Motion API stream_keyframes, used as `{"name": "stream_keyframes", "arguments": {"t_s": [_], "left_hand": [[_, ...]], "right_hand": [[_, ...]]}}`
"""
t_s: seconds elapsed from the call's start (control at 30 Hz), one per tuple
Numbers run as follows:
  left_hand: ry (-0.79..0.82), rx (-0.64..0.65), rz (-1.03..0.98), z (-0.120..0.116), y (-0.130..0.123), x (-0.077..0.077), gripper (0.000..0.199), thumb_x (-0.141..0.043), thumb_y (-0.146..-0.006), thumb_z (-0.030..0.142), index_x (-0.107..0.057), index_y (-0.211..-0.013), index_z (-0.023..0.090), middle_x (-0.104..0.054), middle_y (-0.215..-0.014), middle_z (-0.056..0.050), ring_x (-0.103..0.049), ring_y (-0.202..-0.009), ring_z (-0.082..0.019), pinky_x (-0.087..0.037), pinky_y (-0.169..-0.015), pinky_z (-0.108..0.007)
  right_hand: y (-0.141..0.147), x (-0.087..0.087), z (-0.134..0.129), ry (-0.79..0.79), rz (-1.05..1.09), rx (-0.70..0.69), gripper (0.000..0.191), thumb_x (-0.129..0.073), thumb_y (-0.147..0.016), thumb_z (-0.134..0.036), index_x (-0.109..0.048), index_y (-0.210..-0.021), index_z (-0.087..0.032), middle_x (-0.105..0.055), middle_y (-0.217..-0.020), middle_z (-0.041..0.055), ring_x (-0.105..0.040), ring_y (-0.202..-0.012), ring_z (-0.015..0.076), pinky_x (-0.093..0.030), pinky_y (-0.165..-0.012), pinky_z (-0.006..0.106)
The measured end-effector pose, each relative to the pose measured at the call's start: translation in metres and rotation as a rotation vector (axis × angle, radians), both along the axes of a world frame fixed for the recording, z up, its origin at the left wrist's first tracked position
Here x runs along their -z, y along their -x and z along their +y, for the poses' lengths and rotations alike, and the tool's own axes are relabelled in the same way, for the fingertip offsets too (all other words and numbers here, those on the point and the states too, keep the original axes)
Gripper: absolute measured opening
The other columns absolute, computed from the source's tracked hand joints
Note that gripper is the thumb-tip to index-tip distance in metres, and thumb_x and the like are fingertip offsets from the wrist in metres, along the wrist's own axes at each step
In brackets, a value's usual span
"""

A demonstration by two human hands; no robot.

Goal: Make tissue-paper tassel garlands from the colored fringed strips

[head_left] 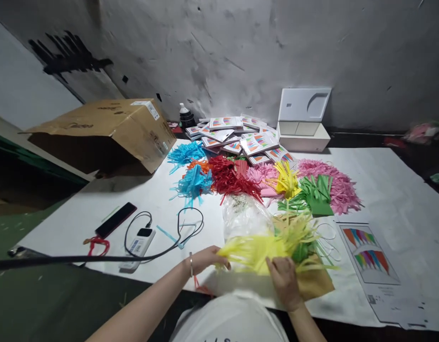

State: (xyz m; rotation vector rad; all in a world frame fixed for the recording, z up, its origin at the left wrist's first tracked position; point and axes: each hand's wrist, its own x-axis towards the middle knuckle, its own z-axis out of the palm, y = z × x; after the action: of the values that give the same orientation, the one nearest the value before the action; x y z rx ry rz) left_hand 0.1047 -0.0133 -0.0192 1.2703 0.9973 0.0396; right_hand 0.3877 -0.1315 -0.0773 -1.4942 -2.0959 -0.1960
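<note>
A yellow fringed paper tassel point(256, 251) stretches between my two hands near the table's front edge, its strands blurred by motion. My left hand point(208, 260), with a bracelet on the wrist, pinches the strands at its left end. Curled fingers of my right hand point(285, 280) grip its lower edge right of the middle. Beneath and beside the tassel lie a brown paper sheet point(315, 282) and green fringe partly covered by the yellow strands. Just behind it is a clear plastic bag point(246, 216) with thin pale pieces inside.
Red point(229, 175), blue point(194, 183), pink point(342, 185) and green tassels point(315, 190) lie behind. Farther back are several flat printed packs point(258, 142), a white box point(304, 137) and a cardboard box point(134, 133). A phone point(116, 220), power bank point(138, 247) and cable lie left; a printed sheet point(379, 270) right.
</note>
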Motion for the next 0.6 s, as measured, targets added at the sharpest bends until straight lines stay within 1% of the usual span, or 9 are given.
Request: {"name": "stream_keyframes", "arguments": {"t_s": [0.07, 0.13, 0.17, 0.23, 0.27, 0.33, 0.4, 0.5, 0.6], "left_hand": [[-0.239, -0.097, 0.252, 0.0, 0.023, 0.009, 0.028, -0.055, -0.074, 0.035, -0.07, -0.086, 0.014, -0.072, -0.086, -0.007, -0.062, -0.082, -0.024, -0.048, -0.074, -0.033], [-0.477, -0.204, 0.398, -0.008, 0.031, 0.016, 0.033, -0.053, -0.075, 0.032, -0.064, -0.101, 0.015, -0.066, -0.106, -0.01, -0.056, -0.103, -0.029, -0.043, -0.088, -0.042], [-0.607, -0.228, 0.418, -0.016, 0.03, 0.019, 0.036, -0.052, -0.076, 0.03, -0.06, -0.108, 0.016, -0.061, -0.117, -0.011, -0.05, -0.113, -0.03, -0.038, -0.095, -0.045], [-0.902, -0.16, 0.379, -0.036, 0.017, 0.026, 0.039, -0.051, -0.078, 0.026, -0.054, -0.116, 0.019, -0.05, -0.131, -0.012, -0.04, -0.123, -0.03, -0.029, -0.103, -0.048], [-1.013, -0.058, 0.328, -0.046, 0.006, 0.031, 0.038, -0.052, -0.078, 0.026, -0.054, -0.116, 0.02, -0.049, -0.131, -0.012, -0.04, -0.123, -0.029, -0.028, -0.104, -0.048], [-1.083, 0.19, 0.218, -0.062, -0.016, 0.043, 0.046, -0.058, -0.074, 0.027, -0.051, -0.12, 0.022, -0.049, -0.131, -0.011, -0.042, -0.12, -0.03, -0.03, -0.103, -0.048], [-1.067, 0.292, 0.213, -0.069, -0.035, 0.055, 0.049, -0.06, -0.073, 0.027, -0.05, -0.121, 0.02, -0.054, -0.124, -0.011, -0.047, -0.112, -0.029, -0.033, -0.099, -0.046], [-1.058, 0.265, 0.303, -0.063, -0.037, 0.07, 0.034, -0.057, -0.076, 0.023, -0.057, -0.11, 0.021, -0.06, -0.113, -0.009, -0.05, -0.104, -0.027, -0.035, -0.094, -0.045], [-1.089, 0.158, 0.432, -0.05, -0.005, 0.073, 0.03, -0.057, -0.075, 0.02, -0.06, -0.104, 0.023, -0.059, -0.114, -0.008, -0.047, -0.109, -0.029, -0.032, -0.094, -0.048]], "right_hand": [[0.034, 0.028, 0.002, 0.055, 0.039, -0.081, 0.031, -0.044, -0.088, -0.008, -0.062, -0.11, -0.018, -0.065, -0.097, 0.0085, -0.056, -0.099, 0.0219, -0.035, -0.097, 0.044], [0.059, 0.049, 0.003, 0.098, 0.076, -0.123, 0.03, -0.045, -0.086, -0.007, -0.062, -0.109, -0.017, -0.065, -0.105, 0.0093, -0.054, -0.106, 0.0225, -0.036, -0.099, 0.042], [0.068, 0.056, 0.003, 0.119, 0.087, -0.128, 0.031, -0.046, -0.085, -0.007, -0.062, -0.109, -0.017, -0.064, -0.108, 0.0097, -0.053, -0.108, 0.0229, -0.038, -0.099, 0.042], [0.079, 0.063, 0.004, 0.162, 0.098, -0.113, 0.033, -0.046, -0.084, -0.008, -0.061, -0.112, -0.016, -0.063, -0.112, 0.0108, -0.053, -0.11, 0.0239, -0.041, -0.096, 0.042], [0.081, 0.064, 0.004, 0.181, 0.099, -0.106, 0.033, -0.045, -0.085, -0.009, -0.06, -0.113, -0.015, -0.063, -0.113, 0.0115, -0.053, -0.11, 0.0246, -0.042, -0.095, 0.042], [0.081, 0.063, 0.005, 0.214, 0.098, -0.101, 0.033, -0.044, -0.086, -0.013, -0.059, -0.116, -0.015, -0.062, -0.115, 0.0126, -0.053, -0.11, 0.0256, -0.044, -0.093, 0.043], [0.078, 0.06, 0.005, 0.233, 0.097, -0.116, 0.032, -0.044, -0.088, -0.016, -0.059, -0.117, -0.014, -0.061, -0.117, 0.0131, -0.053, -0.111, 0.0261, -0.044, -0.093, 0.043], [0.069, 0.058, 0.001, 0.279, 0.088, -0.134, 0.033, -0.045, -0.089, -0.019, -0.058, -0.119, -0.014, -0.059, -0.122, 0.0129, -0.053, -0.113, 0.0264, -0.045, -0.093, 0.043], [0.059, 0.06, -0.007, 0.336, 0.083, -0.105, 0.037, -0.044, -0.089, -0.015, -0.055, -0.123, -0.015, -0.059, -0.123, 0.013, -0.055, -0.111, 0.0261, -0.049, -0.089, 0.042]]}}
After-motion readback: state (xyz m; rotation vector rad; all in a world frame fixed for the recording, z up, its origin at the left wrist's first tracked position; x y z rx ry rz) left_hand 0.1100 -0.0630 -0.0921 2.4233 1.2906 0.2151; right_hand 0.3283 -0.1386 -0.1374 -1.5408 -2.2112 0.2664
